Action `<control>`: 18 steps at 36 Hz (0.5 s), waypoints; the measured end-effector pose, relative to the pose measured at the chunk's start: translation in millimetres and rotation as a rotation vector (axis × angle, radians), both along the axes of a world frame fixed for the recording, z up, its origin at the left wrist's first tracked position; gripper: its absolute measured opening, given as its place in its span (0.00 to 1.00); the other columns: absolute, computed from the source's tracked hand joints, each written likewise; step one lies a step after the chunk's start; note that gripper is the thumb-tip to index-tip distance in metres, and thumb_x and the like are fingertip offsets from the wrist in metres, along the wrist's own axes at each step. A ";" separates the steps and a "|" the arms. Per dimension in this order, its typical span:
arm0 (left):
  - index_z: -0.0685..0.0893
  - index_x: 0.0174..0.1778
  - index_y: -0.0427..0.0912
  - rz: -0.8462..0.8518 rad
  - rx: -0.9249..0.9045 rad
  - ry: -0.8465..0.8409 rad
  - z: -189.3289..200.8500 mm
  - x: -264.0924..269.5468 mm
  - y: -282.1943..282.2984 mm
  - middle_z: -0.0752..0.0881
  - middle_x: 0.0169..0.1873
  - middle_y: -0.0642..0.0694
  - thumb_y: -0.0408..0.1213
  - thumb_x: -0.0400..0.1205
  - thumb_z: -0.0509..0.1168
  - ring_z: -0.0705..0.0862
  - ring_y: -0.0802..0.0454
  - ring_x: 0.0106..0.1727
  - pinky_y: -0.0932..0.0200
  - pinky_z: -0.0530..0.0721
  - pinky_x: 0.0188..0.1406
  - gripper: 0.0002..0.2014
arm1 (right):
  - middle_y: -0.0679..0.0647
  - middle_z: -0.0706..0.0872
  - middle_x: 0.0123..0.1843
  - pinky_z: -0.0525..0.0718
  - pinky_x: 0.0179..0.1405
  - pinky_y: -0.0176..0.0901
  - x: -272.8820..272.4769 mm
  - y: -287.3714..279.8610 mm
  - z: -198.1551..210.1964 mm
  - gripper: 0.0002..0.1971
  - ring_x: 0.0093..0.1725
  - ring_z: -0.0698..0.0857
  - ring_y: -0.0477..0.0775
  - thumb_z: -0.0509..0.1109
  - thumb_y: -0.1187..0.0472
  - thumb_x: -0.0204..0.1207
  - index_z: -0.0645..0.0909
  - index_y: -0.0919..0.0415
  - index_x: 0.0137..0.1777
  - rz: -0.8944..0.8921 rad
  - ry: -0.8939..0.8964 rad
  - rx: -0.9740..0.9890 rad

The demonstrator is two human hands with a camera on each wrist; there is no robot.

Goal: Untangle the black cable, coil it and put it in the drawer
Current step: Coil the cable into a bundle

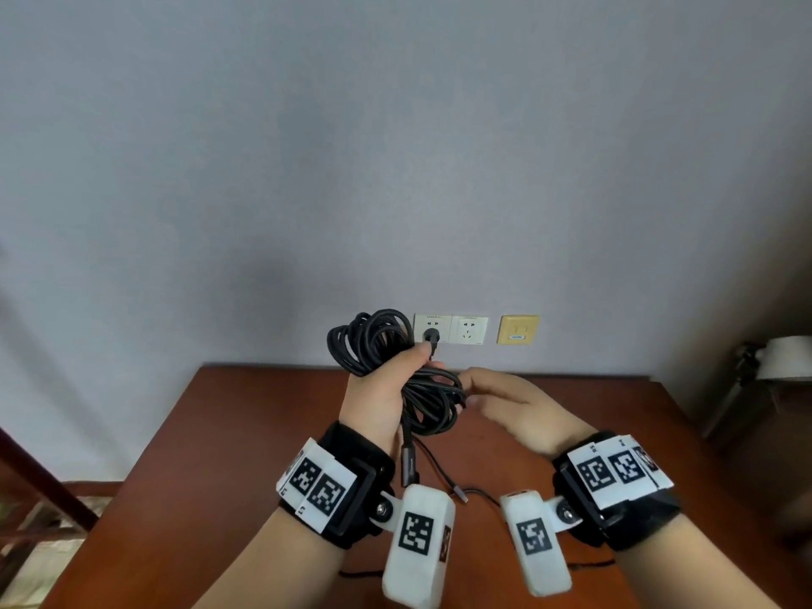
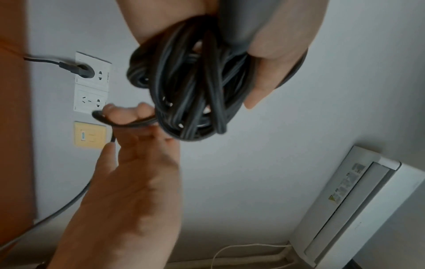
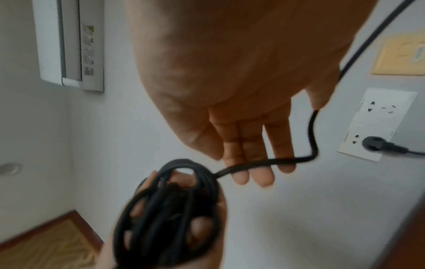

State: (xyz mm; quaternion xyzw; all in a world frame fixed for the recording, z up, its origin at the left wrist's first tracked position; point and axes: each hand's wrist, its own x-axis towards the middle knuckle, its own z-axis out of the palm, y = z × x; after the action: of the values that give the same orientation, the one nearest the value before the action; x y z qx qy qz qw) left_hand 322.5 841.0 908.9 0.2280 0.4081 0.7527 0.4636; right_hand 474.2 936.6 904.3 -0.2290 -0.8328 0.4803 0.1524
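Note:
The black cable (image 1: 373,340) is wound into a loose bundle of several loops. My left hand (image 1: 382,389) grips the bundle (image 2: 190,87) around its middle and holds it upright above the brown table (image 1: 263,432). My right hand (image 1: 505,397) is just right of the bundle with its fingers nearly straight. One free strand (image 3: 271,161) leaves the coil (image 3: 165,214) and lies across those fingers (image 3: 255,145). A connector end (image 1: 408,461) hangs below my left hand. No drawer is in view.
Two white wall sockets (image 1: 450,329) sit behind the hands, a black plug (image 1: 431,335) in the left one, and a yellow plate (image 1: 518,329) beside them. A thin lead with a connector (image 1: 459,494) lies on the table. A lamp (image 1: 782,358) stands far right.

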 end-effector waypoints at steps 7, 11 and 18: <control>0.85 0.23 0.47 0.100 0.026 -0.073 -7.1 -14.5 4.3 0.82 0.24 0.50 0.41 0.66 0.76 0.83 0.51 0.27 0.51 0.78 0.46 0.09 | 0.45 0.81 0.37 0.73 0.53 0.52 0.9 3.6 -12.9 0.09 0.42 0.79 0.44 0.62 0.45 0.80 0.77 0.46 0.41 -0.153 -0.167 0.494; 0.84 0.21 0.46 0.161 0.008 -0.094 -4.3 -28.0 2.8 0.82 0.24 0.50 0.41 0.66 0.76 0.82 0.52 0.26 0.54 0.77 0.42 0.09 | 0.40 0.80 0.45 0.59 0.62 0.57 1.5 7.3 -15.5 0.09 0.53 0.74 0.42 0.57 0.44 0.83 0.77 0.43 0.51 -0.320 -0.411 0.805; 0.86 0.43 0.37 0.385 -0.062 0.045 10.8 -46.2 -5.4 0.87 0.27 0.50 0.34 0.76 0.73 0.86 0.57 0.28 0.67 0.81 0.28 0.05 | 0.48 0.86 0.38 0.80 0.44 0.48 23.4 21.7 -10.8 0.06 0.42 0.85 0.54 0.63 0.54 0.83 0.79 0.54 0.52 -0.381 -0.234 0.582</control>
State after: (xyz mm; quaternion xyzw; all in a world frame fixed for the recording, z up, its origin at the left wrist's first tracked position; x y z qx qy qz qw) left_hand 276.3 835.5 919.7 0.1483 0.4775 0.8092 0.3085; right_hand 497.6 958.3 893.5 -0.3805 -0.8887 0.1570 0.2019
